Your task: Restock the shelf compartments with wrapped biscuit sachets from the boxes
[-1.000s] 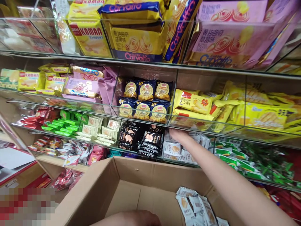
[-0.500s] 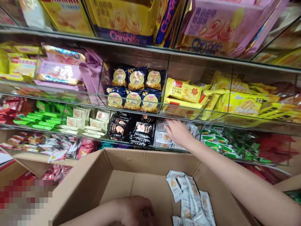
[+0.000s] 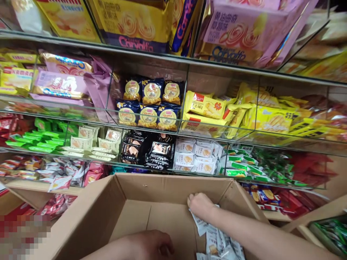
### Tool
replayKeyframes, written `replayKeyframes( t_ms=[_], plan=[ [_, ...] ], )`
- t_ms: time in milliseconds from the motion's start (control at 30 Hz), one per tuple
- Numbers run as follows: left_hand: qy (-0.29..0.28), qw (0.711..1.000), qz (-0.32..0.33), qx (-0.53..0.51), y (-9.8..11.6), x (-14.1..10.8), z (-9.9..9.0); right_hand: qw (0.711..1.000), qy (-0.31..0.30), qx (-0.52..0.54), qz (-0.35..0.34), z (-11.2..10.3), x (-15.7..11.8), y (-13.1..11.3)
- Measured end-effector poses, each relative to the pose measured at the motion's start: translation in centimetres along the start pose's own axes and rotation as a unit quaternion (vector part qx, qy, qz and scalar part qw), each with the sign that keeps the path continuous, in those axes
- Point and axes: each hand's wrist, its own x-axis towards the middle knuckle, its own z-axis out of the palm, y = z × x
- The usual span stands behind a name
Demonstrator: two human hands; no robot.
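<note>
My right hand [image 3: 202, 207] is inside the cardboard box [image 3: 173, 187], its fingers curled closed over the top of a pile of white snack packets [image 3: 214, 240]. What lies under those fingers is hidden. My left hand [image 3: 154, 243] hangs low in the box, left of the pile, fingers loosely curled in with nothing showing in them. On the shelf just behind the box, more white packets of the same look [image 3: 199, 155] stand stacked in a compartment.
Black packets [image 3: 159, 151] and cream packets [image 3: 81, 142] fill compartments to the left; green-and-white packets [image 3: 241, 162] lie to the right. Glass shelf edges [image 3: 151, 131] run above the box. Higher up are navy cookie packs [image 3: 148, 115] and yellow packs [image 3: 206, 104].
My right hand has left the white packets on the shelf and come down into the box onto the pile. My left hand stays almost where it was. The view has shifted slightly.
</note>
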Motion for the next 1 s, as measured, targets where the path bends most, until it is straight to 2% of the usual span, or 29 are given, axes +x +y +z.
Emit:
replayKeyframes(
  t_ms=[67, 133, 267, 333, 433, 500, 567, 633, 667, 733, 800, 900, 1000],
  plan=[
    [0.006, 1.0, -0.003, -0.007, -0.4, 0.3, 0.0, 1.0, -0.007, 0.001, 0.011, 0.2, 0.0, -0.3],
    [0.039, 0.999, -0.01, -0.031, -0.5, 0.5, 0.0, 1.0, -0.005, 0.002, 0.017, -0.4, -0.4, -0.4],
    [0.164, 0.981, -0.025, -0.103, 0.2, 0.4, -0.5, 0.997, 0.062, 0.054, -0.003, -4.1, -1.3, -0.4],
    [0.187, 0.972, 0.013, -0.142, 0.7, 0.3, -0.8, 0.986, 0.097, 0.128, -0.045, -6.2, -1.5, -0.8],
    [0.153, 0.961, 0.113, -0.202, 1.1, 0.3, -1.2, 0.957, 0.112, 0.252, -0.091, -8.1, -1.5, -1.9],
    [0.143, 0.941, 0.171, -0.256, 1.2, 0.5, -1.5, 0.928, 0.136, 0.338, -0.076, -8.4, -1.4, -2.8],
    [0.158, 0.909, 0.179, -0.341, 1.2, 0.7, -1.8, 0.885, 0.192, 0.423, -0.019, -8.4, -1.6, -3.4],
    [0.167, 0.862, 0.152, -0.454, 1.5, 0.5, -2.2, 0.844, 0.25, 0.474, 0.03, -8.3, -2.0, -3.6],
    [0.165, 0.835, 0.141, -0.506, 1.7, 0.3, -2.5, 0.833, 0.269, 0.481, 0.039, -8.3, -2.2, -3.5],
    [0.162, 0.79, 0.141, -0.575, 2.2, -0.2, -2.9, 0.836, 0.29, 0.465, 0.025, -8.4, -2.7, -3.5],
    [0.157, 0.763, 0.145, -0.61, 2.6, -0.6, -3.2, 0.852, 0.3, 0.43, 0.009, -8.5, -2.9, -3.5],
    [0.163, 0.745, 0.124, -0.634, 2.5, -0.8, -3.2, 0.876, 0.303, 0.375, 0.007, -8.7, -3.0, -3.8],
    [0.155, 0.74, 0.125, -0.642, 2.3, -0.7, -3.1, 0.893, 0.318, 0.318, -0.014, -9.0, -3.2, -3.4]
  ],
)
